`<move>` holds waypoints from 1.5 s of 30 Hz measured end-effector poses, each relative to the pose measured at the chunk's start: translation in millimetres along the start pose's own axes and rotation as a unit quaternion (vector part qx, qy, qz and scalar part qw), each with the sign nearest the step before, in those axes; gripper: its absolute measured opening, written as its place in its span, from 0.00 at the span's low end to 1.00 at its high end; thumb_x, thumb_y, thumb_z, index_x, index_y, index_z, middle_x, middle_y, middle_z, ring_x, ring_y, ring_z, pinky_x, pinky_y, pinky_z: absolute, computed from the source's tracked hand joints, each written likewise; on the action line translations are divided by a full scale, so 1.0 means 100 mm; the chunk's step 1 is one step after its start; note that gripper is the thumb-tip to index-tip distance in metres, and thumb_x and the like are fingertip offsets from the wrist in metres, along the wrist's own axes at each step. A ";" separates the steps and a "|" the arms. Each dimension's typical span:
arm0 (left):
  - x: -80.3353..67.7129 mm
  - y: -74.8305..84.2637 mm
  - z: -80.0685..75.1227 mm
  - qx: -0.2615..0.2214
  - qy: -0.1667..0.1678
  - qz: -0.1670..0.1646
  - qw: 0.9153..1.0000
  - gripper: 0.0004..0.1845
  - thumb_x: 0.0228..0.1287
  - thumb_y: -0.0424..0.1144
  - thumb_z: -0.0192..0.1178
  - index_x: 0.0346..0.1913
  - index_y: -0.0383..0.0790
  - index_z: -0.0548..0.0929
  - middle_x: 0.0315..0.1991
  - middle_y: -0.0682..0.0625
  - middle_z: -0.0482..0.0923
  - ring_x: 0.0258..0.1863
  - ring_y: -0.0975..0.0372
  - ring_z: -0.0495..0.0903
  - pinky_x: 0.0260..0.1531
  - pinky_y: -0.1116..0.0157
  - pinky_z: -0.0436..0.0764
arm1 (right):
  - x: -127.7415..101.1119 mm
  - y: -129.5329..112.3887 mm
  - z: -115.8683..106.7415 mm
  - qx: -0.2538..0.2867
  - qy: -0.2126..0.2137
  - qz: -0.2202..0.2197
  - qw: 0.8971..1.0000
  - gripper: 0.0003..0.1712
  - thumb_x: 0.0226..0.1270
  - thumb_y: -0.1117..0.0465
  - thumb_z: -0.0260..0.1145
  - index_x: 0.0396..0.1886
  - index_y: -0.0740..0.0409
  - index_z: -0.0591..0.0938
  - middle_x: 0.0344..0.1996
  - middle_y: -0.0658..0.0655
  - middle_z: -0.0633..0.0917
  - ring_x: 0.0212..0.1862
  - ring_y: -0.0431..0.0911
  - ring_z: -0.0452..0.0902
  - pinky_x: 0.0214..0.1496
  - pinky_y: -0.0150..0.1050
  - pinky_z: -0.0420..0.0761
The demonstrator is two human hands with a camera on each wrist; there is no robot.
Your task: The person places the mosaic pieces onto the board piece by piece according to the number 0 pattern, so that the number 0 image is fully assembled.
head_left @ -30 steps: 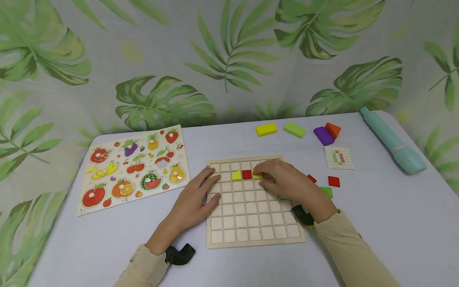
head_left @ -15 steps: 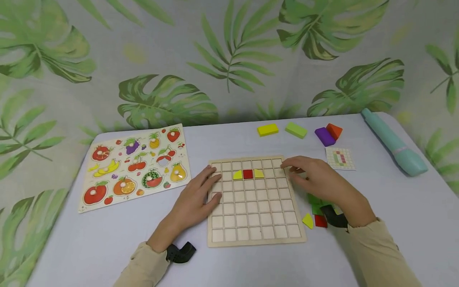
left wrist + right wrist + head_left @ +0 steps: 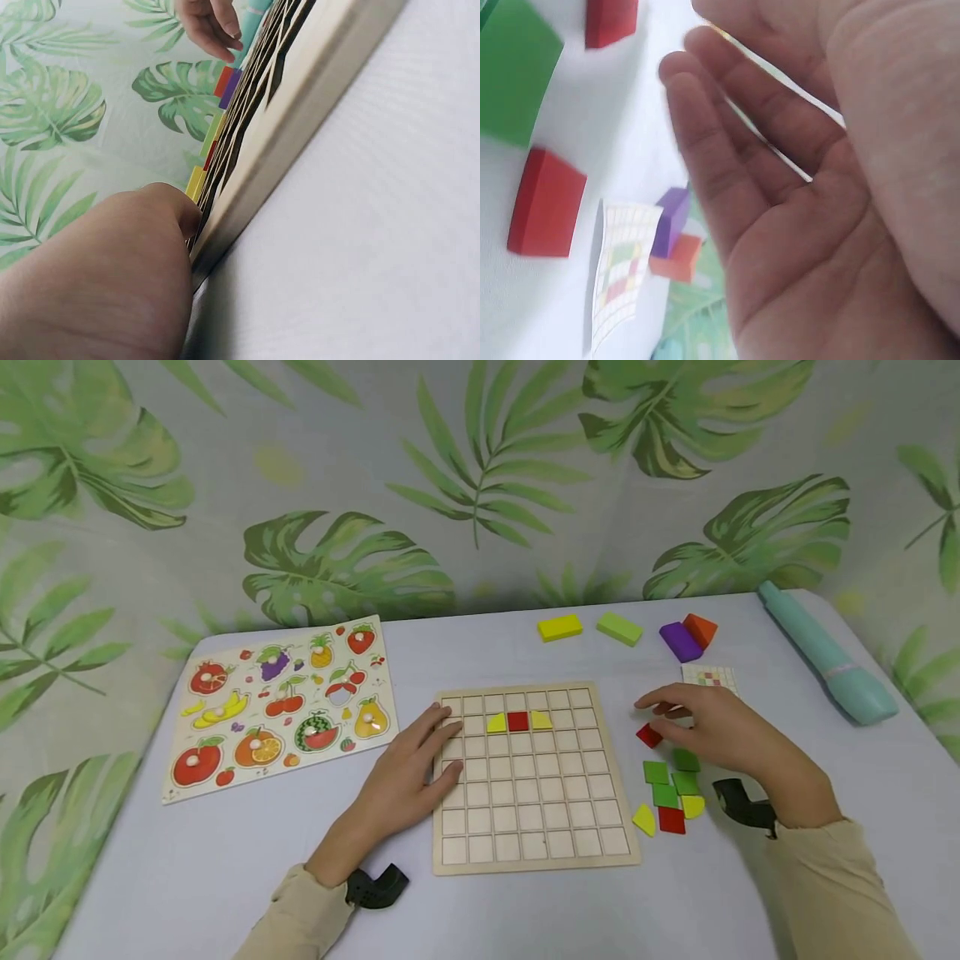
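A square wooden grid board (image 3: 536,852) lies on the table. In its second row sit a red square tile (image 3: 518,721) and, on either side of it, a yellow rounded tile (image 3: 497,722) and another yellow rounded tile (image 3: 541,720). My left hand (image 3: 405,777) rests on the board's left edge with fingers extended. Right of the board, my right hand (image 3: 716,727) hovers over loose pieces, close to a red tile (image 3: 649,735). In the right wrist view its fingers (image 3: 705,142) are loosely bent and hold nothing. Green tiles (image 3: 664,795), yellow pieces (image 3: 643,819) and a red tile (image 3: 671,820) lie below it.
A fruit peg puzzle (image 3: 281,710) lies at the left. Yellow (image 3: 560,627), light green (image 3: 619,629), purple (image 3: 681,642) and orange (image 3: 701,629) blocks stand at the back. A grid pattern card (image 3: 708,677) is partly behind the right hand. A teal bottle-shaped object (image 3: 828,656) lies far right.
My right hand has let go of the right yellow tile on the board and moved right, over the loose pieces. The left hand has stayed at the board's edge.
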State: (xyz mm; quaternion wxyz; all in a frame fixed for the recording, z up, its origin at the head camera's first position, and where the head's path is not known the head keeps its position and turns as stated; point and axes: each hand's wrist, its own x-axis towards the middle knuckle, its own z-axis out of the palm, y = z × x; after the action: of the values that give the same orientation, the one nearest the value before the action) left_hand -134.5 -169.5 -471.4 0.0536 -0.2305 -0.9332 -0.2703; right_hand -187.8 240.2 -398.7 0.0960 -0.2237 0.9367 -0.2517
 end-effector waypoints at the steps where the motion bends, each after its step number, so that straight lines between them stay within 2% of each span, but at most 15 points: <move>1: 0.00 0.00 0.00 -0.001 0.000 -0.001 1.000 0.29 0.73 0.48 0.59 0.73 0.42 0.74 0.78 0.45 0.63 0.80 0.51 0.60 0.73 0.46 0.68 | 0.00 0.02 0.00 0.000 -0.005 0.006 1.000 0.19 0.68 0.64 0.72 0.57 0.62 0.85 0.50 0.58 0.88 0.50 0.55 0.85 0.55 0.55 0.85; 6: 0.00 0.00 0.00 -0.001 0.002 0.000 1.000 0.29 0.73 0.48 0.60 0.73 0.42 0.74 0.78 0.44 0.63 0.80 0.51 0.59 0.73 0.46 0.68 | 0.01 0.06 0.03 -0.012 -0.035 0.054 0.998 0.24 0.61 0.55 0.79 0.55 0.61 0.86 0.41 0.51 0.86 0.44 0.47 0.80 0.47 0.44 0.85; 10: -0.01 0.00 0.00 0.002 0.002 0.002 1.000 0.29 0.73 0.48 0.60 0.73 0.42 0.74 0.78 0.44 0.64 0.79 0.51 0.60 0.73 0.46 0.67 | 0.03 0.09 0.07 -0.017 -0.045 0.076 0.996 0.23 0.60 0.54 0.80 0.52 0.60 0.86 0.37 0.49 0.84 0.42 0.46 0.77 0.43 0.37 0.81; 20: 0.00 0.00 0.00 -0.003 -0.001 -0.002 1.000 0.29 0.74 0.48 0.59 0.73 0.42 0.74 0.78 0.44 0.63 0.80 0.51 0.59 0.73 0.46 0.67 | 0.05 0.05 0.10 -0.035 -0.033 0.063 0.997 0.22 0.61 0.57 0.78 0.53 0.61 0.88 0.38 0.50 0.86 0.41 0.46 0.78 0.45 0.42 0.82; 28: 0.00 -0.01 0.01 -0.004 -0.003 -0.004 1.000 0.29 0.74 0.48 0.59 0.73 0.42 0.74 0.78 0.44 0.63 0.80 0.51 0.59 0.73 0.46 0.67 | 0.08 -0.08 0.14 -0.024 -0.001 0.058 0.998 0.21 0.61 0.61 0.73 0.54 0.60 0.86 0.42 0.53 0.87 0.45 0.49 0.81 0.51 0.50 0.84; 35: 0.00 0.00 0.01 -0.005 -0.003 -0.003 1.000 0.29 0.74 0.49 0.59 0.73 0.42 0.74 0.78 0.45 0.63 0.80 0.52 0.58 0.73 0.46 0.67 | 0.09 -0.19 0.21 -0.013 0.044 0.013 0.999 0.19 0.62 0.62 0.73 0.53 0.60 0.87 0.46 0.55 0.87 0.47 0.51 0.83 0.53 0.54 0.85; 39: 0.00 -0.01 0.01 -0.004 -0.003 -0.004 1.000 0.29 0.74 0.49 0.59 0.73 0.43 0.74 0.79 0.45 0.62 0.80 0.52 0.58 0.73 0.46 0.67 | 0.10 -0.25 0.27 -0.005 0.071 -0.016 0.997 0.19 0.62 0.64 0.73 0.53 0.59 0.87 0.45 0.55 0.87 0.46 0.49 0.84 0.51 0.53 0.85; 45: 0.00 -0.01 0.02 0.001 -0.003 -0.004 1.000 0.29 0.74 0.49 0.59 0.73 0.43 0.74 0.79 0.45 0.62 0.80 0.52 0.58 0.73 0.46 0.67 | 0.17 -0.35 0.39 0.001 0.081 -0.045 0.996 0.18 0.61 0.64 0.74 0.52 0.56 0.87 0.43 0.50 0.87 0.43 0.44 0.83 0.49 0.48 0.84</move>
State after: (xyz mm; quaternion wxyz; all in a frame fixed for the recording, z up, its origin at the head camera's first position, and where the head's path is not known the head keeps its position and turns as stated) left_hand -134.9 -169.1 -472.9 0.0496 -0.2278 -0.9345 -0.2691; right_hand -178.1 188.1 -415.3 0.0087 -0.2445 0.9300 -0.2742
